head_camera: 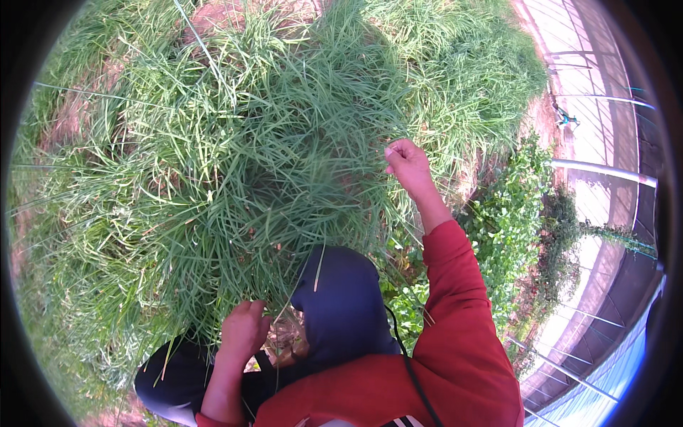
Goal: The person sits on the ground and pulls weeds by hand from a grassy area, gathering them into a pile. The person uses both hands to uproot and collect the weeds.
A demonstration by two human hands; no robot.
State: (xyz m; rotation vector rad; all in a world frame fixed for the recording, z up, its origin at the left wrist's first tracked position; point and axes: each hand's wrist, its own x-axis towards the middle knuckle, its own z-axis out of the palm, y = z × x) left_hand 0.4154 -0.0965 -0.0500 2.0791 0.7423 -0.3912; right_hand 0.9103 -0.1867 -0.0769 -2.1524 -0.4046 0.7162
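Dense long-bladed green plants (256,187), like grass or chives, spread before me in a bed. My right hand (410,164) is raised over their right part, with thumb and fingers pinched on what looks like a thin blade. My left hand (244,328) is low, beside my knee at the near edge of the plants, its fingers curled; whether it holds something is hidden. A loose blade (319,269) lies on my dark blue trouser knee (347,304).
Leafy broad-leaved plants (501,229) grow at the right. Beyond them run metal poles (603,171) and a greenhouse-like wall (624,213). A small blue-and-dark object (565,120) is by a pole. Strings (203,45) rise from the bed at the upper left.
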